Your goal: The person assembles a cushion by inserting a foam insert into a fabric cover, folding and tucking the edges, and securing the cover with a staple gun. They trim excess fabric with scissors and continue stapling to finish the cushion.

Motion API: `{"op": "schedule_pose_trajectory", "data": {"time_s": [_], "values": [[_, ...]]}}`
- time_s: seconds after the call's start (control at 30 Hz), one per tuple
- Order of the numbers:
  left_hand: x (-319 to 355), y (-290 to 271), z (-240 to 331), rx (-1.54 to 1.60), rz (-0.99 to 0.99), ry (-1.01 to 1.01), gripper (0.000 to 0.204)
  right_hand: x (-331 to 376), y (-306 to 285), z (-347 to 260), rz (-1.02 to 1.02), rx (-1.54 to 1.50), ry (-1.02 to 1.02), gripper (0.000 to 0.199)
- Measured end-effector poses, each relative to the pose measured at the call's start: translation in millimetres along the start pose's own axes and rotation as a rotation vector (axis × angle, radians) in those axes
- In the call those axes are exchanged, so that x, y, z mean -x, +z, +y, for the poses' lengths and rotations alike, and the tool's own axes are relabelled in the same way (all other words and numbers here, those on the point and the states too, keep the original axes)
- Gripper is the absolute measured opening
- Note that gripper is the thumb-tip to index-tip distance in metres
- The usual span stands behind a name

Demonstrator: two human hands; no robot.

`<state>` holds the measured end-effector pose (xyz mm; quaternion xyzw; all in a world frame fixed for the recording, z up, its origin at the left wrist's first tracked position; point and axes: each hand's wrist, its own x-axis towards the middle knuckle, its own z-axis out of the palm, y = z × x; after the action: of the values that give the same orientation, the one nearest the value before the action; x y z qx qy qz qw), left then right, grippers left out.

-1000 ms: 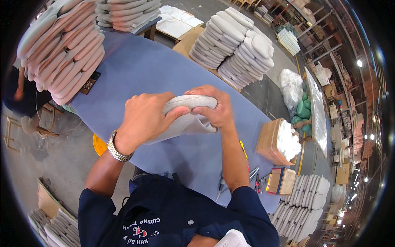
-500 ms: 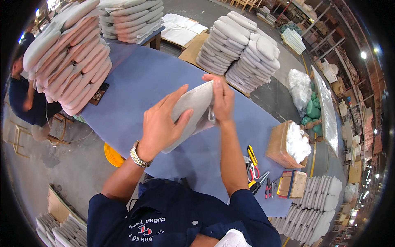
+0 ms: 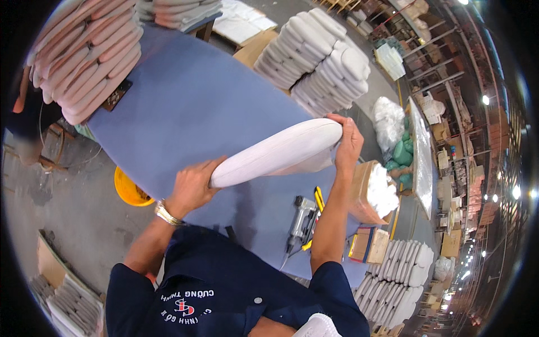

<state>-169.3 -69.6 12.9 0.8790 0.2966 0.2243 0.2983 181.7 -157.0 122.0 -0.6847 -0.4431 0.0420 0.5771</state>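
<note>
A pale grey seat cushion point(image 3: 275, 150) is held up over the blue-covered table point(image 3: 185, 106), its seamed edge toward me. My left hand point(image 3: 195, 185), with a metal watch on the wrist, is closed round the cushion's left end. Gripping the right end is my right hand point(image 3: 349, 139), fingers over the top corner. Below the cushion's right half a thin, pale flap of material shows. Between my arms on the tabletop lies a grey pneumatic tool point(image 3: 301, 220), with a yellow-handled cutter point(image 3: 319, 199) beside it, partly behind my right forearm.
Tall cushion stacks stand at the left point(image 3: 90, 56) and beyond the table's far side point(image 3: 320, 56). A cardboard box of white stuffing point(image 3: 365, 194) and a small wooden box point(image 3: 369, 245) sit at the right. A yellow bucket point(image 3: 130, 188) stands on the floor at left. A person point(image 3: 28, 121) is at far left.
The cushion has turned from a steep tilt to lying nearly lengthwise, edge toward me. My hands have moved apart to its two ends. The pneumatic tool has come into view.
</note>
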Motion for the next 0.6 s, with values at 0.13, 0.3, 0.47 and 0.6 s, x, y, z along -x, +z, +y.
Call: {"op": "schedule_pose_trajectory", "data": {"time_s": [0.13,0.3,0.47,0.6], "values": [[0,-41,15,-0.182,-0.106,0.062,0.064,58,23,62,-0.071,-0.209,0.239,0.068],[14,27,-19,-0.240,-0.148,0.151,0.067,145,59,195,-0.040,-0.394,0.626,0.060],[6,25,-11,-0.305,-0.354,-0.073,0.071,115,47,159,-0.399,-0.143,0.448,0.048],[-11,28,-19,-0.300,-0.335,-0.057,0.061,106,63,137,-0.476,0.351,0.363,0.041]]}}
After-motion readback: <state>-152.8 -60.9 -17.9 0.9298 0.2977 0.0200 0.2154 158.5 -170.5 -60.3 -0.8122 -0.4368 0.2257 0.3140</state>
